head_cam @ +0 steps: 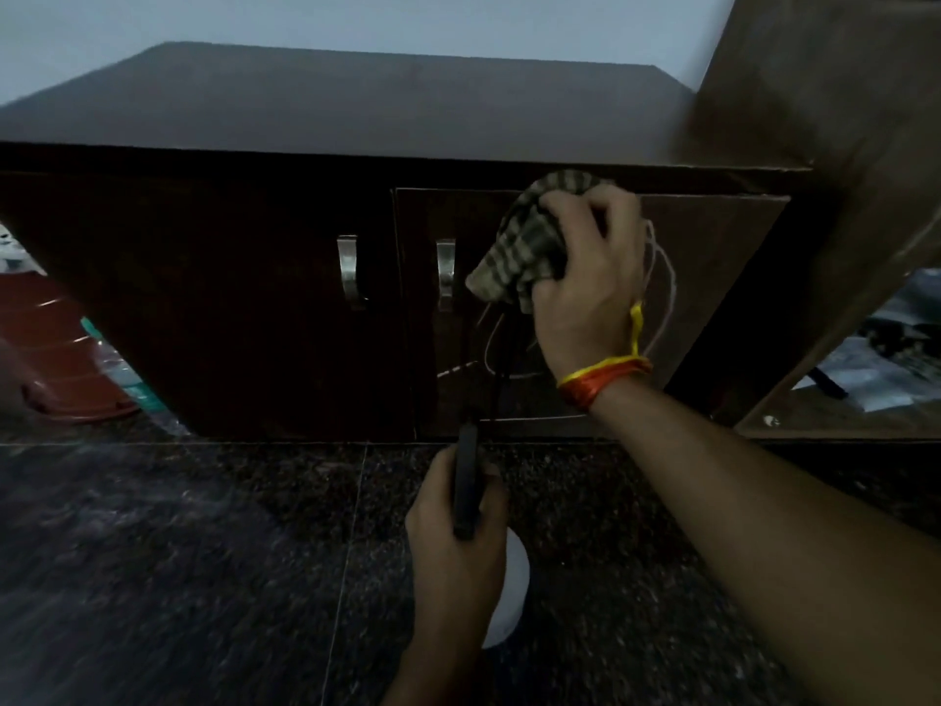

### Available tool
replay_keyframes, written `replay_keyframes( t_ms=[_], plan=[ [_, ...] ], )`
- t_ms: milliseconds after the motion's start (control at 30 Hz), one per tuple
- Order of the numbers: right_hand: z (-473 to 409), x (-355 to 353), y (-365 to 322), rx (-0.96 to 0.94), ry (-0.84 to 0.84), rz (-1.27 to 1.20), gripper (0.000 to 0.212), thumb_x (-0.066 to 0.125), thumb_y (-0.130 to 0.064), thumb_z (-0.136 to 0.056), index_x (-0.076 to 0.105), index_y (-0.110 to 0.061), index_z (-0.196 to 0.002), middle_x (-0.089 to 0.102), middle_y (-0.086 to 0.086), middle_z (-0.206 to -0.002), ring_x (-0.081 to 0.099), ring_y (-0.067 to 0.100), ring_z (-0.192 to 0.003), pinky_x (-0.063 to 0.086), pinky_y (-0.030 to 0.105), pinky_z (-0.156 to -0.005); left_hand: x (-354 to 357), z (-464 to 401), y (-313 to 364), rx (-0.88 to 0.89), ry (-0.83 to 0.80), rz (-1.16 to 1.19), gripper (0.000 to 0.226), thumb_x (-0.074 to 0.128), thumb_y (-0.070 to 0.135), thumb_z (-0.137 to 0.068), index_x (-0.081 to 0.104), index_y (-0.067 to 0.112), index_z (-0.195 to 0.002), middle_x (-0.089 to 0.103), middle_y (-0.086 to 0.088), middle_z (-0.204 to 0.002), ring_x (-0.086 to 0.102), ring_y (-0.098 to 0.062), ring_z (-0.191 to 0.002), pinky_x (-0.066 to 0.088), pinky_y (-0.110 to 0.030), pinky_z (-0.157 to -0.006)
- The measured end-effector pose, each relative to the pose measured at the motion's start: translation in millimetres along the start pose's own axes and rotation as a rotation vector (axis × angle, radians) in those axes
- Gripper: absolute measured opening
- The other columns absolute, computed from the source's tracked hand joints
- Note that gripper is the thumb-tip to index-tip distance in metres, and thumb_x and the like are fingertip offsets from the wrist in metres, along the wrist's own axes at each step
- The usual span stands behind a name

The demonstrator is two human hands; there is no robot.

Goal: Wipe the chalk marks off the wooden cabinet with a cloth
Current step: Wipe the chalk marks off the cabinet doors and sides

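A low dark wooden cabinet (285,318) stands against the wall with two doors and metal handles. White chalk marks (667,293) loop across the right door (723,257). My right hand (590,277) presses a striped grey cloth (524,247) against the upper part of that door, covering some of the marks. A red and yellow thread circles that wrist. Lower down, over the floor, my left hand (458,542) grips a slim black object (467,481) that points toward the cabinet's base; a thin cord hangs down to it.
The floor (178,552) is dark speckled stone tile. A reddish plastic tub (66,359) sits to the left of the cabinet. A taller brown unit (840,119) with a glass shelf (876,379) stands at the right. A white round object (509,588) lies under my left hand.
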State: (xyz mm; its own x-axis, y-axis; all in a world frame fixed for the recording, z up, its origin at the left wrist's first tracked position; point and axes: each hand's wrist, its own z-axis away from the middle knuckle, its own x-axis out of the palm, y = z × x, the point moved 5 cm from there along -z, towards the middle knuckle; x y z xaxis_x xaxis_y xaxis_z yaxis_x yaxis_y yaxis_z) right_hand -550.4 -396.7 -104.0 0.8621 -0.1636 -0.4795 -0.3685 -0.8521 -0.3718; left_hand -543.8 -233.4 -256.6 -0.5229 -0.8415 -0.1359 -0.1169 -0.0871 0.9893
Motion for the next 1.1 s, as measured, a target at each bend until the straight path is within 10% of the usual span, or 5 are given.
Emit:
replay_keyframes(
  t_ms=[267,500,700,967,1100],
  plan=[
    [66,51,11,-0.123,-0.289,0.068,0.045,0.055,0.009,-0.063,0.059,-0.01,-0.104,0.048,0.014,-0.11,0.044,0.03,-0.095,0.05,0.042,-0.069,-23,-9,16,0.036,0.021,0.069,0.022,0.05,0.047,-0.083,0.055,0.049,-0.105,0.055,0.005,-0.077,0.05,-0.017,-0.065,0.04,-0.04,-0.065],
    [-6,13,-30,-0.1,0.011,-0.044,0.048,0.046,0.003,-0.059,0.062,-0.008,-0.103,0.053,0.017,-0.109,0.05,0.032,-0.097,0.045,0.037,-0.075,-28,-12,24,0.08,0.01,0.023,0.028,0.053,0.036,-0.094,0.053,0.064,-0.094,0.054,0.002,-0.078,0.049,-0.025,-0.066,0.04,-0.047,-0.063],
    [57,51,-7,-0.117,-0.23,0.007,0.049,0.052,0.011,-0.06,0.058,-0.009,-0.104,0.051,0.017,-0.111,0.047,0.032,-0.095,0.05,0.042,-0.07,-41,-11,28,0.08,-0.009,0.011,0.016,0.051,0.044,-0.086,0.056,0.049,-0.1,0.057,0.01,-0.077,0.052,-0.019,-0.067,0.043,-0.042,-0.065],
    [-5,18,-37,-0.007,0.05,-0.19,0.053,0.037,-0.002,-0.061,0.062,-0.006,-0.108,0.05,0.017,-0.109,0.051,0.029,-0.098,0.047,0.041,-0.082,-47,-16,27,0.099,0.008,0.023,0.018,0.051,0.045,-0.086,0.057,0.054,-0.1,0.057,0.004,-0.078,0.053,-0.024,-0.069,0.043,-0.045,-0.066],
    [20,36,-44,-0.099,-0.088,-0.046,0.052,0.044,0.006,-0.068,0.059,-0.012,-0.114,0.051,0.019,-0.117,0.051,0.034,-0.099,0.049,0.039,-0.08,-45,-17,29,0.074,0.011,0.058,0.023,0.051,0.046,-0.083,0.054,0.049,-0.105,0.057,0.007,-0.08,0.053,-0.024,-0.071,0.043,-0.046,-0.067]
  ],
)
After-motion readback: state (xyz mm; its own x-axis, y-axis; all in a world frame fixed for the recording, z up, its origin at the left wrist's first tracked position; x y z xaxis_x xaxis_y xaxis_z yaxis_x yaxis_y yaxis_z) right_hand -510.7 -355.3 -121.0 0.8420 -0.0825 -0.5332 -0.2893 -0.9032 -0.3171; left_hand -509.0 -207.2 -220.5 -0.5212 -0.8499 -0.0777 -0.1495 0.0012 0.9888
